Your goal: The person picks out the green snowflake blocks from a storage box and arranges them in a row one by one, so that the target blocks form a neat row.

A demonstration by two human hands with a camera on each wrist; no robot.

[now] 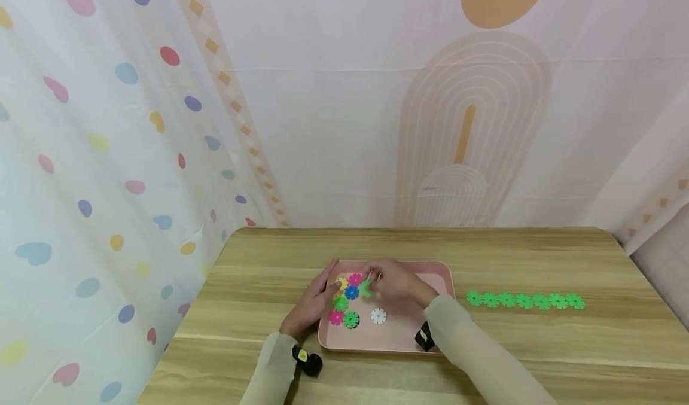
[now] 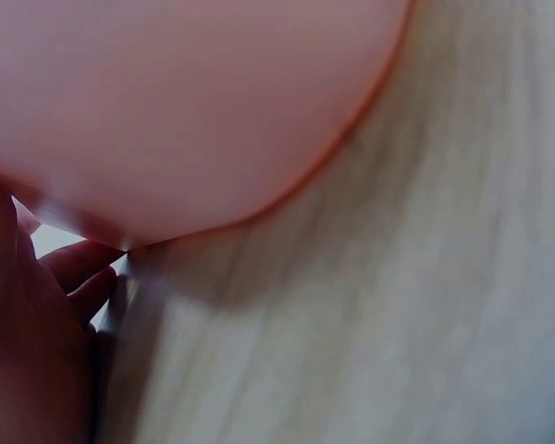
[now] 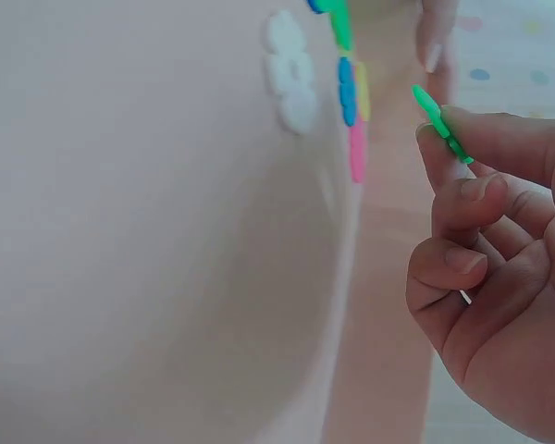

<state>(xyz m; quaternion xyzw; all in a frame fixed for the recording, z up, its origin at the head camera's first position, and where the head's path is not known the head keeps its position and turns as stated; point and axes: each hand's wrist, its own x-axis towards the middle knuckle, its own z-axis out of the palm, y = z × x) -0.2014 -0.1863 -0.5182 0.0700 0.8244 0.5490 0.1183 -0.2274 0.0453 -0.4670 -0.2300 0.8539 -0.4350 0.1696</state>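
A pink tray (image 1: 409,339) lies on the table with several flower-shaped plastic discs in it, mostly bunched at its left side. My left hand (image 1: 312,304) grips the tray's left rim, thumb on the inner side and fingers outside; in the left wrist view the fingers (image 2: 79,277) show beside the tray edge. Above the tray, my right hand (image 1: 392,279) pinches a green flower disc (image 3: 441,122) between thumb and index finger, the other fingers curled. Near it in the tray are a blue disc (image 1: 351,292), a pink disc (image 1: 356,279) and a white disc (image 1: 378,316).
To the right of the tray, a row of several green flower discs (image 1: 524,300) lies joined end to end on the wooden table (image 1: 258,255). Patterned curtains (image 1: 334,124) hang behind and to the left of the table.
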